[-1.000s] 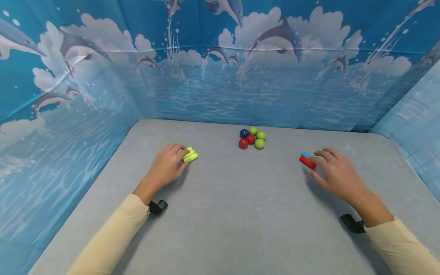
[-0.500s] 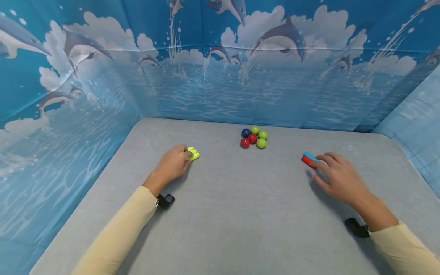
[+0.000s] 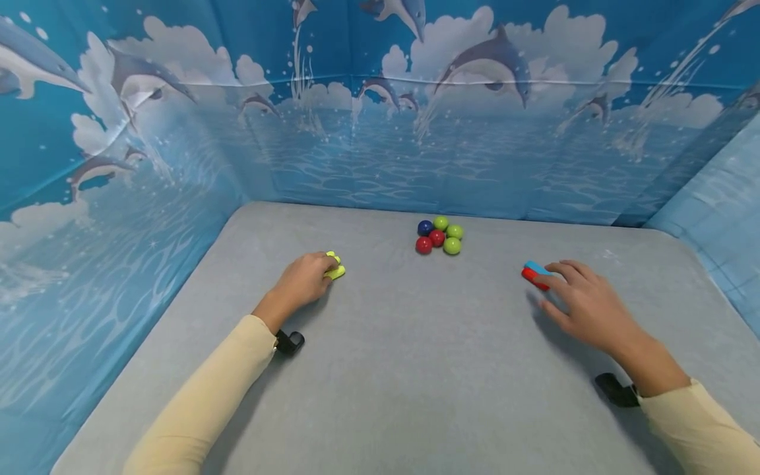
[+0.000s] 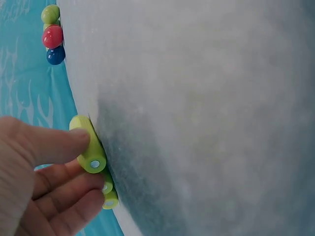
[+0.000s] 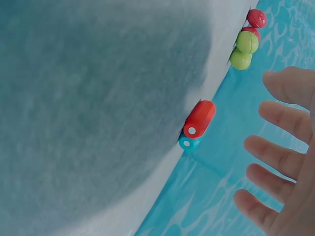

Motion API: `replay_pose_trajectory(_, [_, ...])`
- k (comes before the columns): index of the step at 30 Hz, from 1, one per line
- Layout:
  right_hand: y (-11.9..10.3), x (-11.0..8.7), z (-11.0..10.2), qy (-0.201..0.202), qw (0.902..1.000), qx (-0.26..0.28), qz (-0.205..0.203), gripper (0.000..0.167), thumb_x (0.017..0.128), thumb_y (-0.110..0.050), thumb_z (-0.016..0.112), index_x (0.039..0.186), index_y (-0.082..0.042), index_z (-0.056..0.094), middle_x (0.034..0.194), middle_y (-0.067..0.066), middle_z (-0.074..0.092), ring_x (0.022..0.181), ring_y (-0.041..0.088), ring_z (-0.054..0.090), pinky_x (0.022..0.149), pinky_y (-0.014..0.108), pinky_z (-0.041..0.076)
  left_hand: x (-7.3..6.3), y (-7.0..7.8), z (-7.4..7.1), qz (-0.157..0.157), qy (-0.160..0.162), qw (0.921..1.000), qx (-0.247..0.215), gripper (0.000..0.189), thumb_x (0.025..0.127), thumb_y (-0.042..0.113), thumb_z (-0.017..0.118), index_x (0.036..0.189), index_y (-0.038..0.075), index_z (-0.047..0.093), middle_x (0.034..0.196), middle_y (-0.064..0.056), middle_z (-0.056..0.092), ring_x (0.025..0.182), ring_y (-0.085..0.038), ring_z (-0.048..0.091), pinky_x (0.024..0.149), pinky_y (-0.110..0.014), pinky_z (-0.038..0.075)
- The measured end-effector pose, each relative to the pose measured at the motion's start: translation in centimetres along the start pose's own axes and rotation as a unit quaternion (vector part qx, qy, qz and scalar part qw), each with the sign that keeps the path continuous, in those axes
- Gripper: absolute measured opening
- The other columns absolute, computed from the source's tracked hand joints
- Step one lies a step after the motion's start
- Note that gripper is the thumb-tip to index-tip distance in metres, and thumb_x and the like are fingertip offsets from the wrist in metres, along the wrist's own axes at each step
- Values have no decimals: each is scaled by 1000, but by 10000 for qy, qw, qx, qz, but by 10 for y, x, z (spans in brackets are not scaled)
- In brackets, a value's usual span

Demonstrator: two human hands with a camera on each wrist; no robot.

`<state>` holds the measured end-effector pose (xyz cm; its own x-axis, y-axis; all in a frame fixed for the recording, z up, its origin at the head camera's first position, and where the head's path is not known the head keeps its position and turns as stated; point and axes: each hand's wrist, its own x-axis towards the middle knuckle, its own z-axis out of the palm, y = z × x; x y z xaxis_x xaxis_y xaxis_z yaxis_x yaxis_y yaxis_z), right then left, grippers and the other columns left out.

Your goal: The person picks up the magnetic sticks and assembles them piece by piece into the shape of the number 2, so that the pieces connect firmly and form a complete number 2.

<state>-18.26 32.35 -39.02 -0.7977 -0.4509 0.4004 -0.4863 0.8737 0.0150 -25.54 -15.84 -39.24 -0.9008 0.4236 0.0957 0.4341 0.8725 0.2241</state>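
Note:
Three short yellow-green cylinders (image 4: 89,147) with white dots on their ends lie side by side on the left of the table. My left hand (image 3: 304,277) is over them, thumb on the front cylinder and bent fingers behind it, at the other two. In the head view the hand covers most of the group. On the right, a red cylinder (image 3: 533,278) lies against a light blue cylinder (image 3: 538,267). My right hand (image 3: 584,305) hovers beside this pair, fingers spread and slightly bent; the right wrist view shows a gap between its fingertips and the red cylinder.
Near the back edge of the grey table (image 3: 386,369), several glossy balls sit bunched together: a dark blue ball (image 3: 425,228), two red ones and three green ones. A dolphin-print curtain (image 3: 380,152) rises behind the table and along both sides.
My left hand has moved slightly right and closed in on the yellow-green cylinders, its thumb and fingers now around them. The right hand has stayed almost still beside the red and blue pair.

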Motion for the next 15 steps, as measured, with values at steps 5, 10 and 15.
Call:
replay_pose_trajectory(5, [2, 1, -1, -215, 9996, -35, 158, 44, 76, -17, 81, 116, -3, 69, 122, 25, 60, 115, 43, 49, 77, 65, 46, 1, 0, 0, -51, -55, 9998, 167, 27, 89, 9, 72, 117, 8, 70, 115, -12, 71, 110, -29, 68, 91, -45, 56])
replay_pose_trajectory(10, [2, 2, -3, -336, 9991, -27, 255, 44, 77, -17, 81, 117, -2, 68, 123, 25, 59, 116, 44, 49, 81, 66, 45, 2, 0, 0, -41, -26, 9995, 304, 26, 90, 11, 72, 117, 10, 70, 117, -10, 72, 109, -28, 68, 89, -46, 56])
replay_pose_trajectory(15, [3, 1, -5, -391, 9988, 31, 298, 44, 78, -17, 80, 118, -3, 68, 124, 25, 59, 117, 44, 49, 84, 65, 45, 3, 2, 1, -37, 13, 9998, 184, 23, 91, 10, 71, 114, 10, 72, 114, -8, 73, 105, -26, 69, 86, -45, 56])
